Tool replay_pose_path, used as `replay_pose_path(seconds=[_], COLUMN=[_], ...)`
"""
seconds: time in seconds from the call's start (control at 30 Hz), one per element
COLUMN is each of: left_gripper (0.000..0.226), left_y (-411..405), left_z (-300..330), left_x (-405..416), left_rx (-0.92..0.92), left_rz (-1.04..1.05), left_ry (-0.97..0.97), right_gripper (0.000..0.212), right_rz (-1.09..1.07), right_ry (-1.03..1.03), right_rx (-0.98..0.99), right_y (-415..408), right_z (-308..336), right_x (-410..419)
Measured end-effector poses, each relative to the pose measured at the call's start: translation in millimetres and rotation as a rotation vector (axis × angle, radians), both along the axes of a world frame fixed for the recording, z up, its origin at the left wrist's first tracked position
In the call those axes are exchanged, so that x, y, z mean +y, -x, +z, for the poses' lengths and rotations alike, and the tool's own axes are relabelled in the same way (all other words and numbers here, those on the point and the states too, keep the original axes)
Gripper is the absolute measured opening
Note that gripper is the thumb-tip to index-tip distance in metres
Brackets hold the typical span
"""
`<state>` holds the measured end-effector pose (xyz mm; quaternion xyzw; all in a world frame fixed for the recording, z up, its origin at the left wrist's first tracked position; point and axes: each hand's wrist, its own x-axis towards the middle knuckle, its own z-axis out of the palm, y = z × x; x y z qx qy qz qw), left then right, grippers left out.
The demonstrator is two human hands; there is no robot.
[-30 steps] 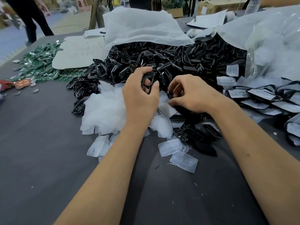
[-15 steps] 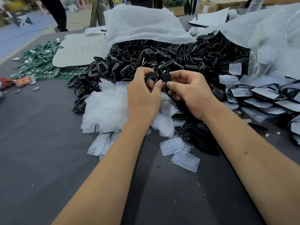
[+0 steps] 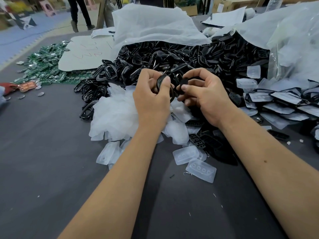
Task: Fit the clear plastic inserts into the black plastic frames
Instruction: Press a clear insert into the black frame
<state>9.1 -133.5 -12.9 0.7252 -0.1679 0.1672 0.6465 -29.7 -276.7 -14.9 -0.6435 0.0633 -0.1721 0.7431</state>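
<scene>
My left hand (image 3: 151, 99) grips a black plastic frame (image 3: 161, 80) between thumb and fingers, held above the pile. My right hand (image 3: 203, 95) pinches a small black piece (image 3: 183, 82) right beside that frame. Under both hands lies a heap of clear plastic inserts (image 3: 115, 114). More clear inserts (image 3: 201, 170) lie loose on the dark table in front. A big mound of black frames (image 3: 172, 57) spills from a white bag behind my hands.
Finished frames with clear inserts are stacked at the right (image 3: 283, 99). Green circuit boards (image 3: 44, 66) and a white card (image 3: 84, 54) lie at the back left. A person's legs (image 3: 80, 12) stand beyond the table. The dark table (image 3: 43, 169) stretches to the near left.
My right hand rose from the pile with a small black piece and came up next to the frame in my left hand. Both hands lifted slightly.
</scene>
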Motion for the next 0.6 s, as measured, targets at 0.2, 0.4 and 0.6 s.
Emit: replay_pose_path(seconds=[0.2, 0.4, 0.6], left_gripper=[0.016, 0.016, 0.013], left_y=[-5.9, -7.1, -10.2], left_z=[3.9, -0.9, -5.4], left_x=[5.2, -1.1, -3.7], left_rx=[0.398, 0.46, 0.43], left_rz=[-0.311, -0.336, -0.277], left_ry=[0.438, 0.422, 0.429], right_gripper=[0.012, 0.017, 0.01], right_rz=[-0.093, -0.05, 0.02], right_ry=[-0.096, -0.203, -0.216], right_rx=[-0.003, 0.003, -0.011], right_y=[1.4, 2.8, 2.5], right_z=[0.7, 3.7, 3.1], right_x=[0.0, -1.3, -1.7])
